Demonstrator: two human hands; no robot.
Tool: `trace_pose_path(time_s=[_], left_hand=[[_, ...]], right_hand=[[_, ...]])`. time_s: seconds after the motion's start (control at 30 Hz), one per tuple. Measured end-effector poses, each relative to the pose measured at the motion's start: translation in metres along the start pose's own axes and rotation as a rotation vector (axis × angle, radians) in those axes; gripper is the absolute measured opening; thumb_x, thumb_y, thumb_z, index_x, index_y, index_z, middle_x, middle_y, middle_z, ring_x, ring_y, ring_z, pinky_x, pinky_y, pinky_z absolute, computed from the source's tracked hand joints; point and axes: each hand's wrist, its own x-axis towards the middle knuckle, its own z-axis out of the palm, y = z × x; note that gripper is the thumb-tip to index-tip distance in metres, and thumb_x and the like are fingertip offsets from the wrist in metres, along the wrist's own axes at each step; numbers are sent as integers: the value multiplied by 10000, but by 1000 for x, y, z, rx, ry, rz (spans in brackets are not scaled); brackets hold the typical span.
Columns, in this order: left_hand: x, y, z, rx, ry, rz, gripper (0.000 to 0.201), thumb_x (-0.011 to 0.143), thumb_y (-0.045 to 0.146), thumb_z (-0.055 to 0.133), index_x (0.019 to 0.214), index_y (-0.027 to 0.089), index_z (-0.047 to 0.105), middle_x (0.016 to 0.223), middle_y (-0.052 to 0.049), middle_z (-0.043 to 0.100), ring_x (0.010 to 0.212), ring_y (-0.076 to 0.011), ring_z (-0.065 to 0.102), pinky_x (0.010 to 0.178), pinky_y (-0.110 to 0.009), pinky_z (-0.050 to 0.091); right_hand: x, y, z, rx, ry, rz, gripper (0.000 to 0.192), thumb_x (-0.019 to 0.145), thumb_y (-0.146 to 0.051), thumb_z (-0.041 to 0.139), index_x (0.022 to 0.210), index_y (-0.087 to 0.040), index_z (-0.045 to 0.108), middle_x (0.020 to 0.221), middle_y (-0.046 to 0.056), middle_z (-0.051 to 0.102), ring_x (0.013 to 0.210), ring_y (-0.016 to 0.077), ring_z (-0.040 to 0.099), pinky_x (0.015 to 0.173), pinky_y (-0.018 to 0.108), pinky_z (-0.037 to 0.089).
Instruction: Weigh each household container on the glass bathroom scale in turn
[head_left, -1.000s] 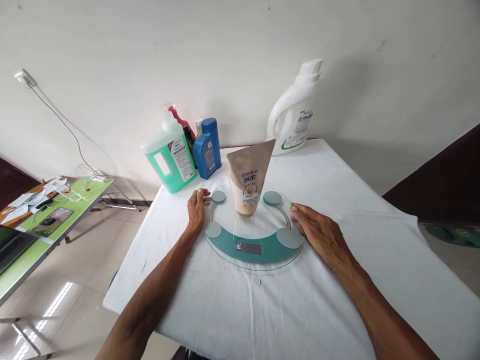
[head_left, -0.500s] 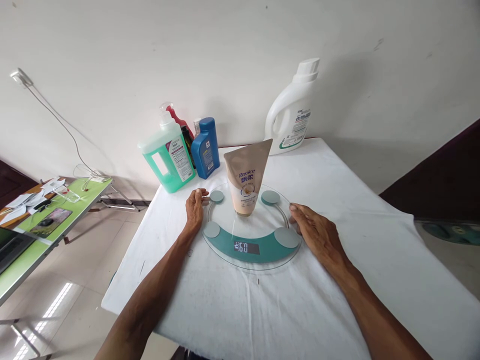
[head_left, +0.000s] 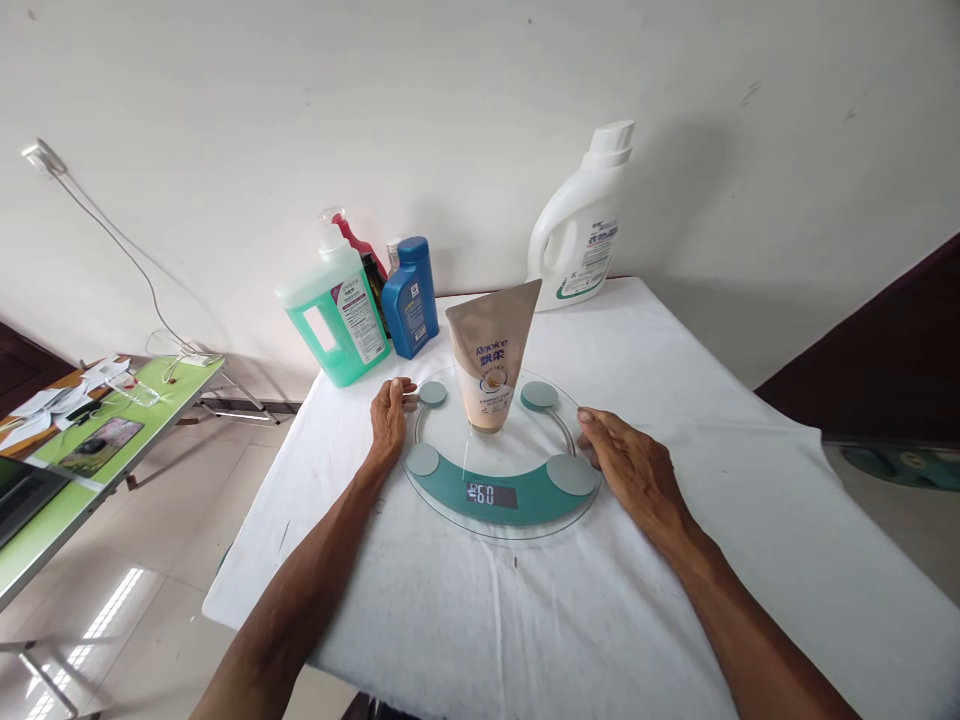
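Note:
A round glass bathroom scale (head_left: pixel 502 505) with a green band and grey foot pads lies on the white tablecloth; its lit display reads about 60. Near its centre a beige Rejoice tube (head_left: pixel 491 355) stands upright on its cap. My left hand (head_left: pixel 389 415) is at the scale's left rim, fingers curled against the edge. At the right rim is my right hand (head_left: pixel 630 460), its thumb along the glass edge and the other fingers partly hidden. Neither hand touches the tube.
A bottle of green liquid (head_left: pixel 337 330), a blue bottle (head_left: pixel 411 300) and a red-topped bottle (head_left: pixel 360 240) stand at the back left. A white detergent jug (head_left: pixel 577 230) is by the wall. On the left, a green table (head_left: pixel 169 385) bears papers, a mouse and a laptop.
The view has shifted very slightly. Both hands, the scale and the tube keep their places.

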Motion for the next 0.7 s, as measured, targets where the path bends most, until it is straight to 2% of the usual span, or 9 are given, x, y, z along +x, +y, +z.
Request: trace_pose_path(time_s=[0.17, 0.7], left_hand=[[0, 2, -1, 2, -8, 6, 800, 960, 940, 516, 1055, 182, 751, 1133, -212, 848, 1072, -345, 835, 876, -461, 672], [0, 1, 0, 6, -14, -11, 776, 973, 920, 511, 1068, 186, 747, 1147, -209, 847, 1034, -334, 836, 871, -466, 675]], right_hand=[[-1, 2, 0, 7, 6, -8, 561, 972, -764, 399, 970, -284, 688, 820, 72, 770, 757, 292, 714, 809, 425, 559], [0, 3, 1, 9, 4, -7, 571, 968, -786, 410, 964, -285, 684, 829, 79, 784, 788, 299, 737, 866, 446, 583]])
